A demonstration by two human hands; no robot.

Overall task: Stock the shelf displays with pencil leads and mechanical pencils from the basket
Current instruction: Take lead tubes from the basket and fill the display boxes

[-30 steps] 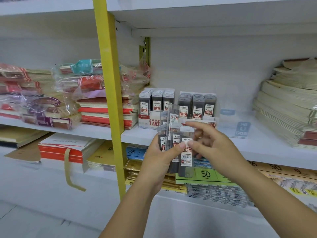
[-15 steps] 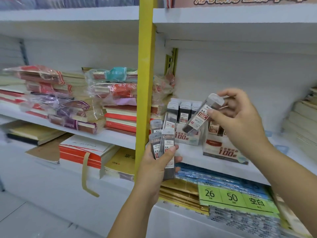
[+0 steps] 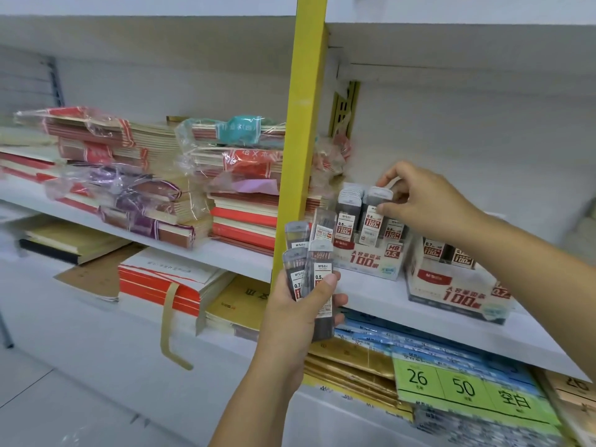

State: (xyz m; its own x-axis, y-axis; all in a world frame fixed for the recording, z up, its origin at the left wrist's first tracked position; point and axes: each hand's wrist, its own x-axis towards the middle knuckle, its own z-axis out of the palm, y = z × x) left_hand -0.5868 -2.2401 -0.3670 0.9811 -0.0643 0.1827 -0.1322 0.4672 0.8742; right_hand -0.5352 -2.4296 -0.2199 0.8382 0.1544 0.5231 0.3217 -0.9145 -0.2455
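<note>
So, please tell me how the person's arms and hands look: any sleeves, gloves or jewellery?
Both are bare. The left hand and the right hand wear no gloves, and no ring shows on the fingers. Neither wrist carries a watch or bracelet, and no sleeve is visible on either forearm.

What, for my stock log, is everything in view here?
lead box: one, grey with red-white label, at the 0.5 display's middle slot
lead boxes: about four, grey, fanned in front of the post
0.5 display: one, white and red, on the shelf
0.7 display: one, white and red, right of it
bundles: several wrapped notebook stacks, red, purple, teal, left of the post
post: one, yellow, upright
shelf: white
price card: one, green, below the shelf
right hand: pinches the lead box
left hand: grips the lead boxes
</note>
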